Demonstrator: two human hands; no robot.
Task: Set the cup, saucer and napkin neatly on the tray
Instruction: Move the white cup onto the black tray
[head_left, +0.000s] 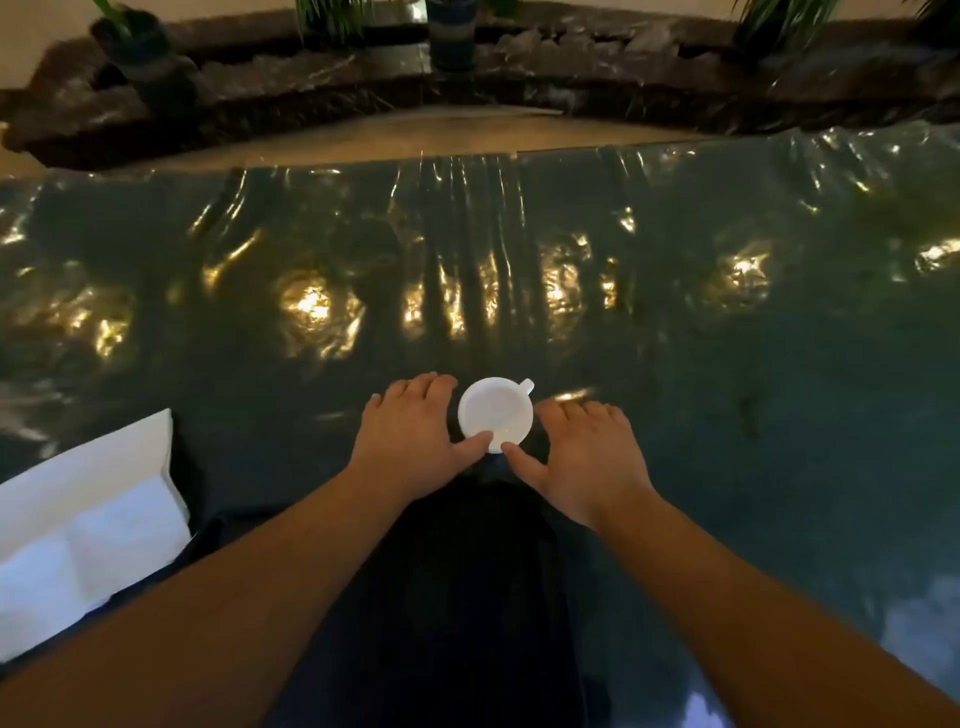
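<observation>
Dim light glints off the dark, glossy surface (675, 338), with potted plants (332, 15) on a stone ledge beyond. Near its front edge sits a white cup (496, 413), handle pointing away to the right; whether a saucer lies under it cannot be told. Left hand (410, 431) cups its left side, thumb on the near rim, fingers (431, 387) loosely curved. Right hand (587, 452) flanks the other side, fingers spread, thumb touching the rim. White folded napkins (88, 525) lie far left.
</observation>
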